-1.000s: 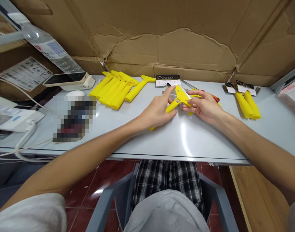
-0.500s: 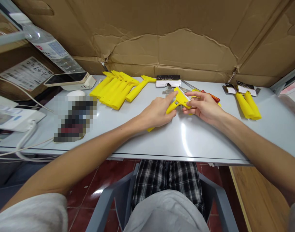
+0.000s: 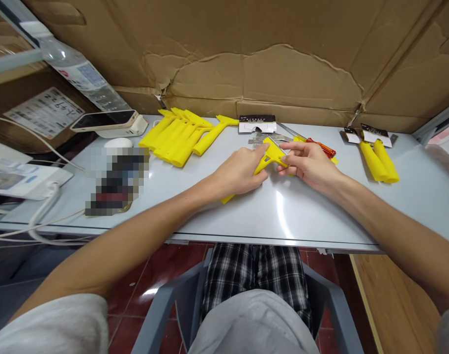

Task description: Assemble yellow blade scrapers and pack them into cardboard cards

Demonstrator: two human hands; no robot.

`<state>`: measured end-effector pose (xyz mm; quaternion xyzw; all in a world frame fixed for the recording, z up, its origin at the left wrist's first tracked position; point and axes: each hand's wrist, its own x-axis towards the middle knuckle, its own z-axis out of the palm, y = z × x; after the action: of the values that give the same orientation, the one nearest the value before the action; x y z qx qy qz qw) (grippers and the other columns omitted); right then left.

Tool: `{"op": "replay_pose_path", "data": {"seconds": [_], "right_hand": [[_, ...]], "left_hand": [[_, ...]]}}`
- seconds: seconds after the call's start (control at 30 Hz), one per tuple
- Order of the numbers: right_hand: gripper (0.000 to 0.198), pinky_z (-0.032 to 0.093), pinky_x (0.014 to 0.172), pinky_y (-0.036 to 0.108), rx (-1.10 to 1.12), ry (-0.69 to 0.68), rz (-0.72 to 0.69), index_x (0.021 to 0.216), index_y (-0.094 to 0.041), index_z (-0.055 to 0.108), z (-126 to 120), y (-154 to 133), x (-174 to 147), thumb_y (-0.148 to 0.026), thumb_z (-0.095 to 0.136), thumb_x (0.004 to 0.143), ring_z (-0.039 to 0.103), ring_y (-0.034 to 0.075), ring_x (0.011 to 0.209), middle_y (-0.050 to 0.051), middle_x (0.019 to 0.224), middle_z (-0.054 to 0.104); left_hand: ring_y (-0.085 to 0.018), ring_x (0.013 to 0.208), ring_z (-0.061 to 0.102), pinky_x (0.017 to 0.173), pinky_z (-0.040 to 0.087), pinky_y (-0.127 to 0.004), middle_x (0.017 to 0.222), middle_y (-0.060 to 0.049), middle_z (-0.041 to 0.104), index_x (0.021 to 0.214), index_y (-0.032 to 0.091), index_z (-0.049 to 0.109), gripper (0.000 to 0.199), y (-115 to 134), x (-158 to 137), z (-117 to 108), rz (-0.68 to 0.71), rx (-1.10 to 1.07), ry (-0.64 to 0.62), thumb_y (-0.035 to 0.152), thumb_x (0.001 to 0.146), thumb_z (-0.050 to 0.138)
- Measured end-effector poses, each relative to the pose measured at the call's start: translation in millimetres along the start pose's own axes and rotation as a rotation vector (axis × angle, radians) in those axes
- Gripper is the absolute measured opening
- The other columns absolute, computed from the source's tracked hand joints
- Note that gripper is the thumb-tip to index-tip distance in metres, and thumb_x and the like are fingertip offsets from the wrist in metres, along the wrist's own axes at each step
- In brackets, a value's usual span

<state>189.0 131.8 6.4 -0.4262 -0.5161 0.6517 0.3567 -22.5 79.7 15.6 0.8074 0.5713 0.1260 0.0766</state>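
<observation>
My left hand (image 3: 241, 172) is closed round the handle of a yellow plastic scraper (image 3: 271, 151), whose wide head points away from me. A thin metal blade (image 3: 278, 146) lies along the head's front edge. With thumb and fingers, my right hand (image 3: 310, 162) pinches that blade at the right side of the head; its fingers partly hide the contact. Just behind the hands are loose metal blades (image 3: 257, 141), a black-and-white card (image 3: 257, 124) and a screwdriver with a red handle (image 3: 322, 147). Another yellow piece is partly hidden behind my right hand.
Several yellow scrapers (image 3: 180, 140) lie in a row on the left, with a single scraper (image 3: 214, 136) beside them. Two carded scrapers (image 3: 379, 162) rest at right. A phone (image 3: 104, 119), cables and a plastic bottle (image 3: 80, 69) stand left. Cardboard (image 3: 261, 73) walls the table's back.
The blade edge at the scraper's head looks greyer and tilted differently, and my left index finger has drawn back slightly. Both hands otherwise keep nearly the same place.
</observation>
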Motion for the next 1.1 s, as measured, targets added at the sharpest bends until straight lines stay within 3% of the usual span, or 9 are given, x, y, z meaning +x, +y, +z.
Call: {"op": "replay_pose_path", "data": {"seconds": [0.17, 0.33, 0.57, 0.73, 0.8, 0.93, 1.0, 1.1], "right_hand": [[0.051, 0.07, 0.084, 0.037, 0.021, -0.015, -0.008, 0.136, -0.01, 0.062, 3.3, 2.1, -0.6, -0.012, 0.075, 0.086, 0.074, 0.017, 0.077, 0.006, 0.089, 0.068], [0.052, 0.07, 0.081, 0.033, 0.033, 0.005, -0.009, 0.137, -0.008, 0.061, 5.3, 1.1, -2.4, -0.01, 0.074, 0.087, 0.074, 0.016, 0.075, 0.01, 0.099, 0.073], [0.05, 0.07, 0.078, 0.032, 0.058, 0.001, -0.004, 0.135, -0.007, 0.062, 5.2, 2.7, -2.6, -0.008, 0.074, 0.087, 0.075, 0.017, 0.074, 0.012, 0.097, 0.073], [0.052, 0.07, 0.081, 0.032, 0.094, -0.029, 0.003, 0.137, -0.008, 0.062, 2.8, 1.3, -3.1, -0.011, 0.079, 0.088, 0.074, 0.014, 0.077, 0.013, 0.102, 0.074], [0.052, 0.07, 0.082, 0.031, 0.111, -0.084, -0.012, 0.136, -0.009, 0.063, 1.4, 0.1, -2.9, -0.022, 0.083, 0.09, 0.074, 0.013, 0.079, 0.013, 0.107, 0.074], [0.061, 0.068, 0.078, 0.03, 0.105, -0.1, -0.032, 0.129, -0.012, 0.063, -1.7, -4.0, -0.7, -0.061, 0.076, 0.097, 0.073, 0.014, 0.079, 0.01, 0.096, 0.071], [0.067, 0.067, 0.075, 0.029, 0.11, -0.044, -0.043, 0.129, -0.012, 0.062, -4.8, -7.4, 1.6, -0.071, 0.071, 0.097, 0.072, 0.013, 0.077, 0.008, 0.091, 0.069], [0.066, 0.064, 0.072, 0.027, 0.096, 0.032, -0.069, 0.125, -0.012, 0.062, -13.1, -13.3, 6.0, -0.071, 0.071, 0.096, 0.068, 0.012, 0.075, 0.008, 0.09, 0.066]], "left_hand": [[-0.036, 0.092, 0.075, 0.077, 0.049, -0.041, 0.103, -0.019, 0.081, 0.171, 0.008, 0.045, 0.08, 5.4, -1.2, -0.2, -0.068, 0.001, 0.0, 0.028, 0.094, 0.059], [-0.035, 0.089, 0.075, 0.078, 0.05, -0.04, 0.102, -0.018, 0.081, 0.168, 0.01, 0.05, 0.073, 4.3, -1.0, 0.6, -0.048, -0.024, 0.041, 0.033, 0.1, 0.059], [-0.034, 0.095, 0.076, 0.084, 0.053, -0.04, 0.109, -0.019, 0.081, 0.167, 0.011, 0.053, 0.068, 3.4, -1.3, -0.2, -0.053, 0.009, 0.038, 0.036, 0.103, 0.06], [-0.029, 0.085, 0.074, 0.08, 0.051, -0.038, 0.096, -0.015, 0.081, 0.161, 0.01, 0.06, 0.064, 0.7, -1.3, -0.1, -0.027, 0.004, 0.081, 0.032, 0.101, 0.06], [-0.026, 0.077, 0.071, 0.076, 0.05, -0.036, 0.085, -0.011, 0.078, 0.159, 0.009, 0.062, 0.065, -1.9, -0.2, -0.7, -0.015, -0.04, 0.128, 0.031, 0.098, 0.06], [-0.019, 0.063, 0.064, 0.068, 0.048, -0.032, 0.071, -0.001, 0.07, 0.152, 0.012, 0.069, 0.064, -6.3, 4.1, -7.8, -0.05, -0.303, 0.198, 0.03, 0.091, 0.066], [-0.014, 0.053, 0.058, 0.059, 0.047, -0.029, 0.066, 0.003, 0.065, 0.144, 0.013, 0.072, 0.058, -7.9, 7.1, -13.0, -0.115, -0.563, 0.121, 0.028, 0.088, 0.068], [-0.01, 0.043, 0.05, 0.046, 0.04, -0.026, 0.062, 0.004, 0.06, 0.112, 0.014, 0.072, 0.03, -11.6, 12.1, -16.3, -0.174, -0.976, -0.017, 0.025, 0.084, 0.07]]}}
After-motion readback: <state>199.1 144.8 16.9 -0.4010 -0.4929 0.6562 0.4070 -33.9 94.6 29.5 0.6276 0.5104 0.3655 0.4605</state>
